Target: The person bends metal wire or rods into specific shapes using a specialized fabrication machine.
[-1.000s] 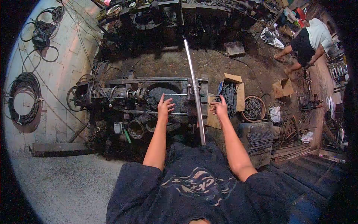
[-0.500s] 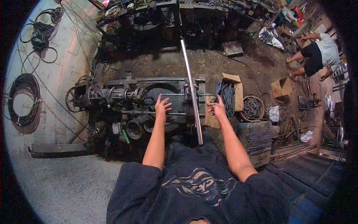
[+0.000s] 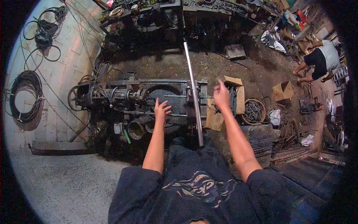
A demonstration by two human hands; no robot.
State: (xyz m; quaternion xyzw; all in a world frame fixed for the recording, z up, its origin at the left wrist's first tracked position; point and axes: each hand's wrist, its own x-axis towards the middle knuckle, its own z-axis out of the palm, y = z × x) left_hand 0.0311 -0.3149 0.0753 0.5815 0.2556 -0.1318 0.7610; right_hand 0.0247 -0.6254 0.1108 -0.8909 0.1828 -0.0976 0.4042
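Left hand (image 3: 162, 110) spread empty over machine (image 3: 123, 95), right hand (image 3: 222, 96) loosely open, steel bar (image 3: 194, 97) pointing lengthwise away

**Greasy machine, box of rods**

The dark, greasy iron machine (image 3: 164, 98) stands on the dirt floor (image 3: 209, 63), its frame running left to right. A long bright steel bar (image 3: 192, 84) slants across its right end. Just beside that end, an open brown cardboard box (image 3: 241, 100) holds dark thin metal rods (image 3: 232, 100).
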